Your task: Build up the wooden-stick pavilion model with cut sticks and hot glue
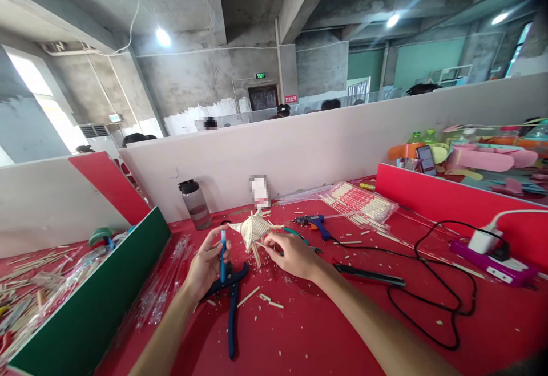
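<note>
A small model made of pale wooden sticks, pointed at its sides, stands between my hands above the red tabletop. My left hand is closed around a slim blue tool, held nearly upright left of the model; its exact kind is unclear. My right hand pinches at the model's lower right side, where thin sticks stick out. The fingertips partly hide what they grip. Dark blue-handled cutters lie below my left hand. Teal-handled pliers lie partly hidden behind my right hand.
A blue glue gun and a black utility knife lie to the right. Beyond are bundled sticks, a black cable and a purple power strip. A water bottle stands near the white partition.
</note>
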Demonstrator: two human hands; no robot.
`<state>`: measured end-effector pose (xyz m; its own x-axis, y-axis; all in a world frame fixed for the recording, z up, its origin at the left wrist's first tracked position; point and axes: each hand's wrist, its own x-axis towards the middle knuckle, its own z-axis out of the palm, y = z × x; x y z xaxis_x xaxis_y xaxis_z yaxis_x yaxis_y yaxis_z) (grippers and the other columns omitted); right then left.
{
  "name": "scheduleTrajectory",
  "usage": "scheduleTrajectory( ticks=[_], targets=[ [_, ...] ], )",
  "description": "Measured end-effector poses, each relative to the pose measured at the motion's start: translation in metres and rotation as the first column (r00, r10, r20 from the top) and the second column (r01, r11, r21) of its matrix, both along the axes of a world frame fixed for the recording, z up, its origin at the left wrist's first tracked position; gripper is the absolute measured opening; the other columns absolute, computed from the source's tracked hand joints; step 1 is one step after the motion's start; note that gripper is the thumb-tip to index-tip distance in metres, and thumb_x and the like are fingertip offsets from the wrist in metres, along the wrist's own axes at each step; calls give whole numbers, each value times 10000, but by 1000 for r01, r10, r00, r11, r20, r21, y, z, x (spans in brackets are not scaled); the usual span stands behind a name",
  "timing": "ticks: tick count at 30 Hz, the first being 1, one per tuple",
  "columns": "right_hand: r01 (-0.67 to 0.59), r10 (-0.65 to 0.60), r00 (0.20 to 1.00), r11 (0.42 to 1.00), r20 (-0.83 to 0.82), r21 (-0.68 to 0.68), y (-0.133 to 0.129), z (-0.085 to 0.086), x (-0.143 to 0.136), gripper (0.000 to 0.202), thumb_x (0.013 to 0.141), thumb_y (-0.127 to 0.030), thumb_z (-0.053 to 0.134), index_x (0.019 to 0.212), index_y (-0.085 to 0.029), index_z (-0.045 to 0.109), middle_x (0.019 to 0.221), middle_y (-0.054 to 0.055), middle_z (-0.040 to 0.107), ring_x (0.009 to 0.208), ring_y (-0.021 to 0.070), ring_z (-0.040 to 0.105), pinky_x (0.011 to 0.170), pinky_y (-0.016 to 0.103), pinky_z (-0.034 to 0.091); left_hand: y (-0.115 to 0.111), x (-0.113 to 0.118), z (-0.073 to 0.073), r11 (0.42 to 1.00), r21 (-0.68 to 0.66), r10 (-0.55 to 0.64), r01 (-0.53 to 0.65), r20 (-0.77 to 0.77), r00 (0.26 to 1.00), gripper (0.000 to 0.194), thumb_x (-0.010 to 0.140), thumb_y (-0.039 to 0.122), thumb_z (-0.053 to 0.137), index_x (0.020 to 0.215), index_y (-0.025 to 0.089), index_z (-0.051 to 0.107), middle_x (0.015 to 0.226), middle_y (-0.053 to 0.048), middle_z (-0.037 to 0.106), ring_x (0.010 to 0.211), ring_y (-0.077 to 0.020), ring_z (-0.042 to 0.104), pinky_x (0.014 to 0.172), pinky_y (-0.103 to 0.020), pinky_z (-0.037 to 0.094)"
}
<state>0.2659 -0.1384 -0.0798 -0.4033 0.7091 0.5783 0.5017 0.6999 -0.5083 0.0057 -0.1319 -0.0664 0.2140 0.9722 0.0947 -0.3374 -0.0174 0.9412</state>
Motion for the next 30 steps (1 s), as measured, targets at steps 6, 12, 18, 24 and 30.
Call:
scheduleTrajectory(
  ticks=[6, 12, 18, 24, 30],
  targets=[
    [4, -5, 1000, 1000, 5, 9, 2, -2, 0, 61, 946, -206, 576, 955, -229, 631, 914, 29, 747, 836, 182, 703, 742, 262, 489, 4, 0, -2, 999, 33, 30, -31, 54, 998, 402, 799, 230, 730, 1160, 258, 554, 796, 22, 612, 547, -65, 472, 495, -167, 396],
    [2, -2, 1000, 1000, 1, -6, 1, -1, 0, 70, 947, -200, 574, 964, -236, 632, 904, 23, 743, 827, 180, 704, 741, 261, 497, 7, -4, -1, 995, -6, 102, -102, 68, 992, 222, 871, 405, 626, 880, 223, 500, 636, 77, 493, 373, -23, 265, 333, -122, 192],
    [-1, 1, 1000, 1000, -2, -9, 2, -2, 0, 90, 949, -193, 578, 986, -237, 647, 917, 32, 745, 838, 184, 705, 763, 266, 504, 10, -6, 8, 979, -84, 192, -187, 52, 980, 170, 856, 378, 545, 804, 225, 494, 487, 111, 349, 304, -37, 172, 298, -129, 138],
    [-8, 8, 1000, 1000, -3, -14, 1, -1, 0, 82, 947, -194, 572, 974, -235, 638, 914, 27, 745, 836, 181, 706, 751, 259, 500, 12, -8, 12, 964, -79, 258, -252, 86, 962, 73, 817, 301, 485, 787, 236, 469, 507, 116, 311, 304, -44, 163, 304, -136, 136],
    [5, -5, 1000, 1000, 3, -10, 2, -2, 0, 71, 943, -205, 580, 971, -235, 638, 918, 31, 749, 841, 189, 708, 749, 269, 501, 18, -11, 10, 930, -48, 368, -365, 113, 923, 80, 839, 286, 520, 825, 208, 514, 577, 93, 419, 340, -32, 284, 322, -141, 229]
  ],
)
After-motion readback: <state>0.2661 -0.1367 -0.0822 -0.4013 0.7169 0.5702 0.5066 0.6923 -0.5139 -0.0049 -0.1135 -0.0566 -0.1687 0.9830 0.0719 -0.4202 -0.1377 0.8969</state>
